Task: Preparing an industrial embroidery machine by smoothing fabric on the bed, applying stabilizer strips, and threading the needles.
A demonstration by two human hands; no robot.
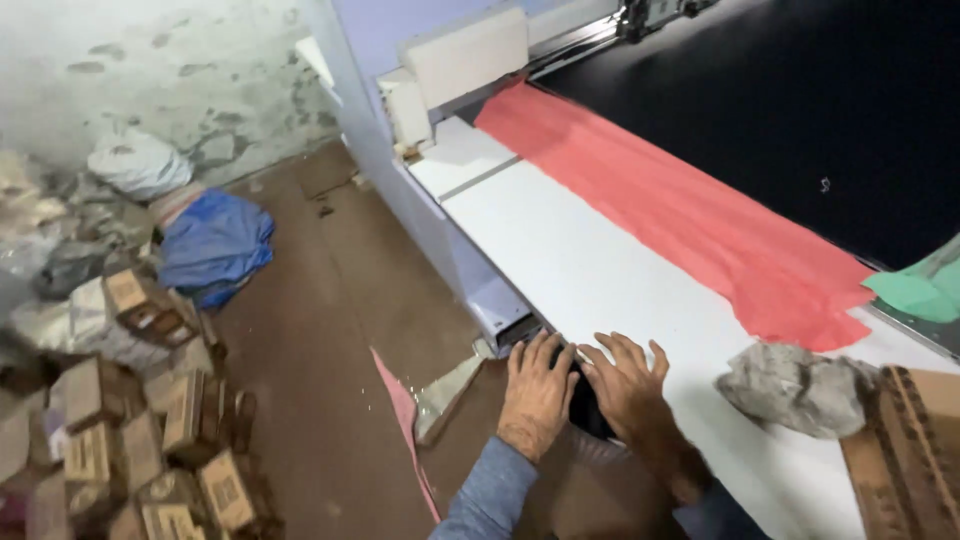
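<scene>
Where hands (585,390) press: brown labelled cartons (150,440), floor left.

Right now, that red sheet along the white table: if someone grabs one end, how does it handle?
The red sheet probably goes floppy: it lies flat, thin and creased, with an uneven lower end. It looks light for its size, so it would likely drape and drag rather than lift as one piece. On the smooth white table it may slide easily.

Both hands on table (580,260) edge — cloth strip (680,210) behind, boxes (150,440) on floor left
</scene>
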